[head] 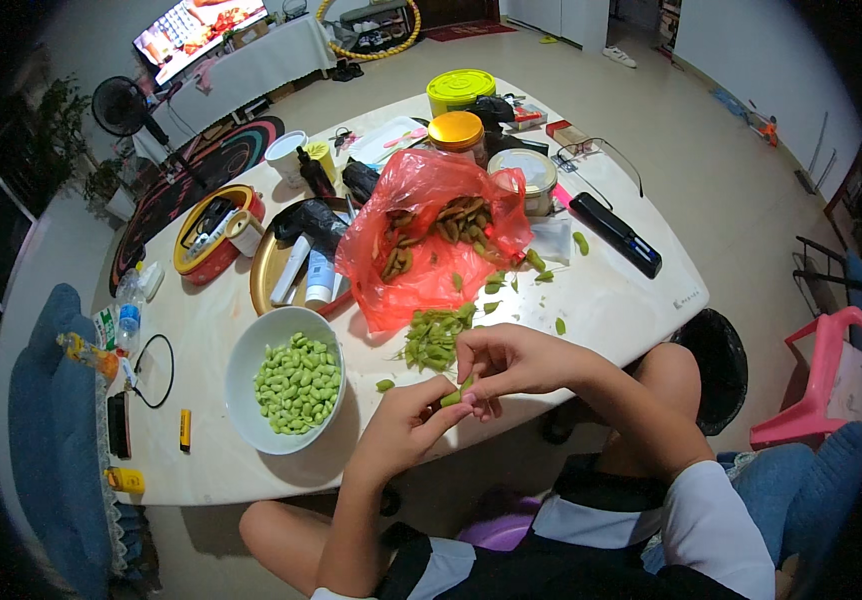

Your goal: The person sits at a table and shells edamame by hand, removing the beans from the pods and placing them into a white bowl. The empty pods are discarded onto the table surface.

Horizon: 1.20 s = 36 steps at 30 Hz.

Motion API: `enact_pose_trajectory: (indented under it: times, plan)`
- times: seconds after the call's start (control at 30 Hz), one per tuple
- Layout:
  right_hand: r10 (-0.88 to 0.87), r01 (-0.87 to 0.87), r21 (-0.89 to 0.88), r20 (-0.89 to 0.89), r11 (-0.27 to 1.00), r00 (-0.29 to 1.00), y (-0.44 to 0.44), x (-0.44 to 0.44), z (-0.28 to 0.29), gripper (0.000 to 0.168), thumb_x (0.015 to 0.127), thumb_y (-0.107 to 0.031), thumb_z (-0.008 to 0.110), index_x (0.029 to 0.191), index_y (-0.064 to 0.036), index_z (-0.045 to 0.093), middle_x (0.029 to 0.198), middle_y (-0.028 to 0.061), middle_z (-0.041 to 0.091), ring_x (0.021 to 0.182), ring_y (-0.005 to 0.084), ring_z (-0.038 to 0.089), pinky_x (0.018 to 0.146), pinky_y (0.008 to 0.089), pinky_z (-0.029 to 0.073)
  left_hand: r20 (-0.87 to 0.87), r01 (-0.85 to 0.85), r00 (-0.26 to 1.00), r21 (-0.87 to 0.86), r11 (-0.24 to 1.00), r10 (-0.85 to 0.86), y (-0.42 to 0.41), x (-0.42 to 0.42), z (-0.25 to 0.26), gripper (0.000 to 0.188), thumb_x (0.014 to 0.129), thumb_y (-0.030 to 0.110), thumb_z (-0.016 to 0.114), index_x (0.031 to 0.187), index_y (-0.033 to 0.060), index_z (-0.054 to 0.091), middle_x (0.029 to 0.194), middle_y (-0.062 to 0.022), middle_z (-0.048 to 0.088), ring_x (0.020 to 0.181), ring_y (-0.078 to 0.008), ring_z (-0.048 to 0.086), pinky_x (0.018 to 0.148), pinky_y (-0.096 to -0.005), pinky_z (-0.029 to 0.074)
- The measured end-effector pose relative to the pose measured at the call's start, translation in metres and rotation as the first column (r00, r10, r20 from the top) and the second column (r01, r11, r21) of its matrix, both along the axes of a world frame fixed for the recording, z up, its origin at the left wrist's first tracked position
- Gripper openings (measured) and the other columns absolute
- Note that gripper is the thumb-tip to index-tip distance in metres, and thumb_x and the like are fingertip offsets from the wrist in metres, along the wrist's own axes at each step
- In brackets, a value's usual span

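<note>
Both hands meet over the table's near edge around one green soybean pod [451, 399]. My left hand [412, 420] pinches the pod between thumb and fingers. The pod's upper end is in the fingertips of my right hand [509, 367]. Just beyond the hands lies a heap of green pod shells [434, 337]. To the left, a white bowl [239, 401] holds many shelled green beans [297, 384]. Behind the heap, a red plastic bag [371, 300] lies open with brownish-green pods [464, 221] inside. A few loose pods [536, 260] are scattered at its right.
Left of the bag stand a gold round tray [262, 281] with tubes and a red oval tin [205, 271]. Jars, including one with an orange lid [456, 130], crowd the back. A black case [614, 234] lies at right. A black-lined bin [712, 371] stands beside the table.
</note>
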State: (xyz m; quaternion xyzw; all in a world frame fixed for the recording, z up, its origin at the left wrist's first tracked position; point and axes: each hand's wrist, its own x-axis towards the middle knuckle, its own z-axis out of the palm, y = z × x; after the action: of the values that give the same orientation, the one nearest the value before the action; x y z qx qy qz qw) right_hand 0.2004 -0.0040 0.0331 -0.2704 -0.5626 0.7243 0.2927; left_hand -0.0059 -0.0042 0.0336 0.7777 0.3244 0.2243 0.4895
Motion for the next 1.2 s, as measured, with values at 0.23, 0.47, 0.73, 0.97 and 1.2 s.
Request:
enact_pose_trajectory:
  times: [0.23,0.47,0.73,0.97,1.2]
  plan:
    - [0.017,-0.012,0.037,-0.153,0.999,0.988,-0.01,-0.007,0.001,0.017,0.085,-0.009,0.06,0.088,-0.003,0.044,0.07,0.0074,0.059,0.06,0.012,0.059,0.05,0.0225,0.046,0.426,0.155,0.903,-0.461,0.874,0.065,-0.004,-0.002,-0.014,0.02,0.084,0.018,0.061,0.08,-0.0022,0.059,0.059,-0.0062,0.054,0.047,-0.01,0.048,0.041,-0.0224,0.036]
    - [-0.101,0.119,0.122,-0.142,0.985,0.985,-0.015,-0.014,-0.001,0.02,0.085,-0.015,0.062,0.089,-0.005,0.045,0.067,0.0045,0.057,0.058,0.0089,0.057,0.047,0.0202,0.042,0.653,0.267,0.733,-0.53,0.805,0.188,-0.006,0.007,-0.032,0.018,0.086,0.017,0.059,0.082,-0.0007,0.059,0.062,-0.0038,0.052,0.05,-0.0083,0.046,0.041,-0.0206,0.033]
    - [-0.146,0.145,-0.023,-0.049,0.989,0.988,-0.001,-0.019,-0.016,0.026,0.092,-0.031,0.051,0.086,-0.006,0.05,0.059,0.0014,0.054,0.048,0.0081,0.052,0.038,0.0198,0.034,0.357,-0.126,0.921,-0.104,0.987,0.155,0.002,0.0,-0.034,0.011,0.083,0.006,0.057,0.079,-0.0036,0.06,0.062,-0.0004,0.052,0.055,-0.0055,0.044,0.05,-0.0201,0.033]
    - [-0.135,0.142,-0.163,0.051,0.976,0.989,0.0,-0.017,-0.011,0.024,0.09,-0.029,0.055,0.083,-0.006,0.053,0.061,-0.0005,0.054,0.05,0.0066,0.052,0.04,0.018,0.034,0.318,-0.179,0.935,0.04,0.983,0.158,0.004,0.008,-0.054,0.008,0.081,0.004,0.059,0.079,-0.0032,0.062,0.063,-0.0017,0.056,0.051,-0.0042,0.044,0.046,-0.0197,0.032]
    - [-0.126,0.093,-0.286,-0.101,0.954,0.987,0.003,-0.012,-0.019,0.019,0.087,-0.022,0.06,0.082,-0.004,0.054,0.064,0.0016,0.056,0.052,0.0065,0.052,0.042,0.0176,0.035,0.444,-0.129,0.872,-0.196,0.972,0.206,-0.002,0.012,-0.042,0.013,0.083,0.009,0.059,0.084,-0.0036,0.062,0.071,-0.0081,0.062,0.056,-0.0085,0.051,0.051,-0.0198,0.039]
